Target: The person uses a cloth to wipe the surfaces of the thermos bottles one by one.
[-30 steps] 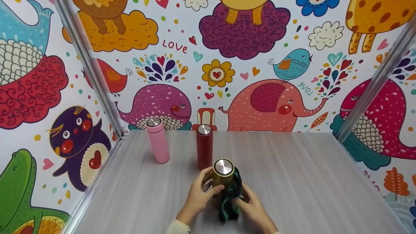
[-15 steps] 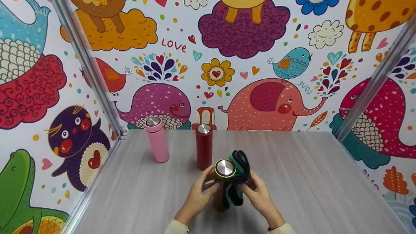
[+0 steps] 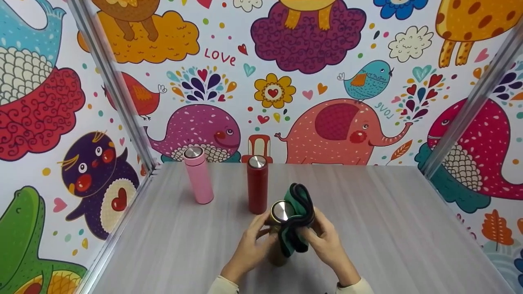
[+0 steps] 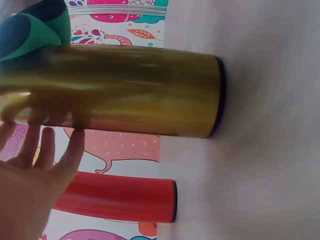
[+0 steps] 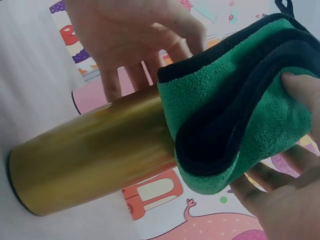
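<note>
A gold thermos bottle [image 4: 140, 90] with a silver-topped lid [image 3: 281, 210] stands nearly upright; I cannot tell whether its base touches the table. My left hand [image 3: 254, 245] holds it from the left, with several fingers along its side in the left wrist view. In my right hand [image 3: 329, 245] is a folded green cloth with black edging [image 5: 210, 90], pinched between thumb and fingers. The cloth lies against the bottle's right side, near the top, and overlaps the lid's edge in the head view. Part of the bottle's upper body is hidden behind it.
A red thermos bottle [image 3: 257, 188] stands just behind the gold one. Farther left is a pink thermos bottle [image 3: 199, 181]. All are at the grey wood-grain table [image 3: 367, 212], enclosed by cartoon-printed walls [image 3: 229, 24] with metal corner posts [image 3: 116, 94].
The cloth has risen from hanging low in front of the bottle to its upper right side by the lid. My right hand has moved up and slightly right; my left hand stays on the bottle.
</note>
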{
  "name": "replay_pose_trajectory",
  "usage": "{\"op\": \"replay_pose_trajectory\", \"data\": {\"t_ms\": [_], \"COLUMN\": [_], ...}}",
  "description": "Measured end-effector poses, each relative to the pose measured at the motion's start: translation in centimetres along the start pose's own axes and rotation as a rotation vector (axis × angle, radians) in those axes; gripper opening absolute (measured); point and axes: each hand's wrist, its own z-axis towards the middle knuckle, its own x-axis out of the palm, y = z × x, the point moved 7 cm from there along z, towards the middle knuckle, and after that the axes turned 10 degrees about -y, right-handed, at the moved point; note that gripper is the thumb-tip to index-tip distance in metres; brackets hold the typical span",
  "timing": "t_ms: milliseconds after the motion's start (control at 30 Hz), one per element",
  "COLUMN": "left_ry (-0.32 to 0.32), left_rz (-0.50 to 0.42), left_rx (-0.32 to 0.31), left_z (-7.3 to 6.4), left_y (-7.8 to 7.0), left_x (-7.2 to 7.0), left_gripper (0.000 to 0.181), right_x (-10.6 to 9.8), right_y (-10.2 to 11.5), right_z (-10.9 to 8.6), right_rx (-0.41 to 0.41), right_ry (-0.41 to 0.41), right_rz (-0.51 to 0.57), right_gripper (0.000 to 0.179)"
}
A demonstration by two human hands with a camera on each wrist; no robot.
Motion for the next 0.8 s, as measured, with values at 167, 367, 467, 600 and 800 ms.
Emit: {"op": "replay_pose_trajectory", "data": {"t_ms": [167,367,467,600,800], "left_ry": [0.012,0.026,0.019,-0.014,-0.032], "left_rz": [-0.016,-0.003,-0.003,0.009,0.005], "left_rx": [-0.041,0.005,-0.05,-0.113,-0.161], "left_z": [0.0,-0.2,-0.2,-0.2,-0.3], "left_y": [0.3,0.1,0.4,0.8,1.2], "left_x": [0.3,0.6,0.7,0.7,0.7], "left_gripper": [0.065,0.064,0.069,0.076,0.075], "right_x": [0.3,1.0,0.9,0.7,0.4], "right_y": [-2.4,-5.8,-7.3,-9.2,-11.0], "right_z": [-1.4,-3.5,-4.5,-6.0,-7.5], "right_rx": [0.137,0.313,0.393,0.477,0.575], "right_ry": [0.063,0.132,0.13,0.135,0.127], "right_rz": [0.07,0.144,0.123,0.069,0.043], "right_gripper": [0.057,0.067,0.067,0.065,0.065]}}
